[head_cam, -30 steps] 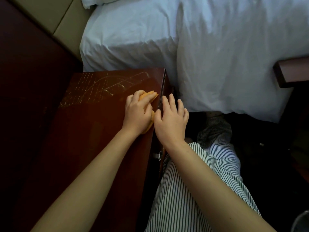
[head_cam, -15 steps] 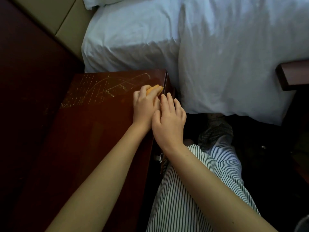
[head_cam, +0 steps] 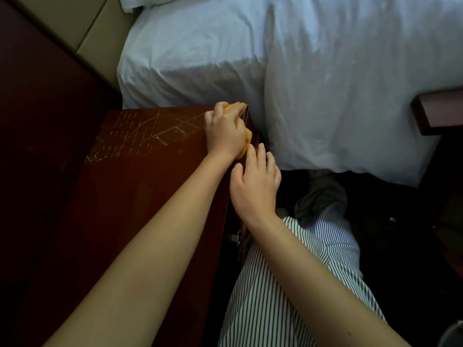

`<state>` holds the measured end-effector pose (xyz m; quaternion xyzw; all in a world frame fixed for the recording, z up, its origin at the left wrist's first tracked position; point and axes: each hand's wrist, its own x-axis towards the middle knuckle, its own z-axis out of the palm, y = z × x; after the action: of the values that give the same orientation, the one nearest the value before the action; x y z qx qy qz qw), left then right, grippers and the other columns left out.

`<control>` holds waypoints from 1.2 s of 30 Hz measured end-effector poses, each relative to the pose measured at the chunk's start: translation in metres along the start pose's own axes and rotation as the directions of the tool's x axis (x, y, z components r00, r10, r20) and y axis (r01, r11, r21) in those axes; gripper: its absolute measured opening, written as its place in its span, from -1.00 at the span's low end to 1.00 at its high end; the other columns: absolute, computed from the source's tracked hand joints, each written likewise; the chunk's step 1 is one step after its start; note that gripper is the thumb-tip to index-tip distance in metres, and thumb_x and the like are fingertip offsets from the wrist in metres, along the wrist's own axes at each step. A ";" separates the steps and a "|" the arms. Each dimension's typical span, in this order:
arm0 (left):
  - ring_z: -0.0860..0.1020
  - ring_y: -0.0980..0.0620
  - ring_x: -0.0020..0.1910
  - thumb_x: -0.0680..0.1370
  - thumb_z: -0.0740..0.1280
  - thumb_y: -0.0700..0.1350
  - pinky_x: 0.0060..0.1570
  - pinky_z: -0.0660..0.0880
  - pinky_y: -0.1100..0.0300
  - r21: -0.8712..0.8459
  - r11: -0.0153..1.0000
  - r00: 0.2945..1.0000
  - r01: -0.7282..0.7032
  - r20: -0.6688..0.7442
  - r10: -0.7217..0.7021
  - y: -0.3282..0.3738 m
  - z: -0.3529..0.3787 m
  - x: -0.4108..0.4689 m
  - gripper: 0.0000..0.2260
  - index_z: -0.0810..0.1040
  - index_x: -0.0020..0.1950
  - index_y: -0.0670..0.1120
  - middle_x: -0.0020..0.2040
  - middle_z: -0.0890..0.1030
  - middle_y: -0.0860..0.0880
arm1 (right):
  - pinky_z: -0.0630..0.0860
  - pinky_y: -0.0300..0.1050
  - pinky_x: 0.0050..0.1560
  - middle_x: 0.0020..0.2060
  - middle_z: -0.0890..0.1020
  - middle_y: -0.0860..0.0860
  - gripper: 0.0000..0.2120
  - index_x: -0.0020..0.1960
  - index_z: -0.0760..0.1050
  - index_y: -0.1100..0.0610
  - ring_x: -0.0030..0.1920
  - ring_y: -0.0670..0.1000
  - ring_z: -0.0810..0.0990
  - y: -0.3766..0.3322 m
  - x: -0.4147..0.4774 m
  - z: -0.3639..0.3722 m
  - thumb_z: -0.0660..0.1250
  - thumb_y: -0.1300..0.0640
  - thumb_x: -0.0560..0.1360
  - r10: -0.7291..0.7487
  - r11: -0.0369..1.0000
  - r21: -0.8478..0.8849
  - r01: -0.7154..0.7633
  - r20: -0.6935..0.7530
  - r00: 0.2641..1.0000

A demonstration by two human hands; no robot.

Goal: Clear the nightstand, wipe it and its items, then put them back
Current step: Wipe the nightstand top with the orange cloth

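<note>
- Your left hand (head_cam: 225, 131) grips the cloth (head_cam: 235, 107), fingers curled over it, at the nightstand's (head_cam: 140, 186) far corner, just beside the bed (head_cam: 325, 83).
- Your right hand (head_cam: 255, 181) rests on the nightstand's edge, fingers straight and loose, holding nothing.
- Clearing looks done: the top in view bears only pale scratches (head_cam: 150, 131).
- You seem mid-wipe, working the far edge.
- Probably left: wiping the items and returning them; they are out of view.
</note>
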<state>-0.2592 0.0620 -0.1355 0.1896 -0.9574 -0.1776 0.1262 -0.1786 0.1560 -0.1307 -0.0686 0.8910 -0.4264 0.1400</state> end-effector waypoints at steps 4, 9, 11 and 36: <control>0.32 -0.15 0.23 0.55 0.16 -0.20 0.23 0.23 0.17 -0.019 0.999 0.999 -0.029 0.018 0.030 -0.002 -0.003 -0.012 -0.65 0.52 0.28 0.04 0.31 0.42 -0.09 | -0.14 -0.02 0.45 0.53 0.06 0.05 -0.50 0.53 0.06 0.11 0.51 0.04 -0.04 0.000 -0.001 -0.001 0.04 0.11 0.61 -0.016 0.998 0.052 0.019 -0.064 0.998; 0.31 -0.11 0.23 0.56 0.20 -0.20 0.18 0.26 0.20 -0.041 0.995 0.993 -0.087 0.076 0.090 -0.019 -0.022 -0.061 -0.67 0.51 0.28 0.04 0.32 0.41 -0.08 | -0.13 -0.03 0.45 0.52 0.10 0.05 -0.52 0.52 0.09 0.11 0.51 0.04 -0.01 -0.002 -0.005 -0.002 0.04 0.11 0.62 -0.019 0.998 0.056 0.022 -0.058 0.998; 0.32 -0.09 0.24 0.56 0.20 -0.21 0.17 0.20 0.25 -0.039 0.995 0.994 -0.091 0.059 0.094 -0.035 -0.032 -0.082 -0.67 0.51 0.29 0.03 0.31 0.43 -0.07 | -0.13 -0.02 0.45 0.52 0.10 0.05 -0.51 0.53 0.09 0.11 0.51 0.05 -0.01 -0.002 -0.007 0.000 0.04 0.11 0.61 -0.028 0.999 0.026 0.029 -0.019 0.999; 0.31 -0.09 0.25 0.58 0.17 -0.20 0.18 0.23 0.20 0.013 1.000 0.999 0.004 0.036 -0.004 -0.093 -0.061 -0.098 -0.66 0.48 0.32 0.04 0.30 0.41 -0.08 | -0.15 0.01 0.46 0.53 0.05 0.02 -0.50 0.54 0.04 0.05 0.52 0.07 -0.05 -0.004 -0.009 0.009 0.01 0.05 0.62 -0.087 0.988 -0.121 0.098 0.088 0.992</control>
<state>-0.1233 0.0035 -0.1335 0.1891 -0.9603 -0.1750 0.1073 -0.1668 0.1490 -0.1318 -0.1361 0.9053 -0.3724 0.1523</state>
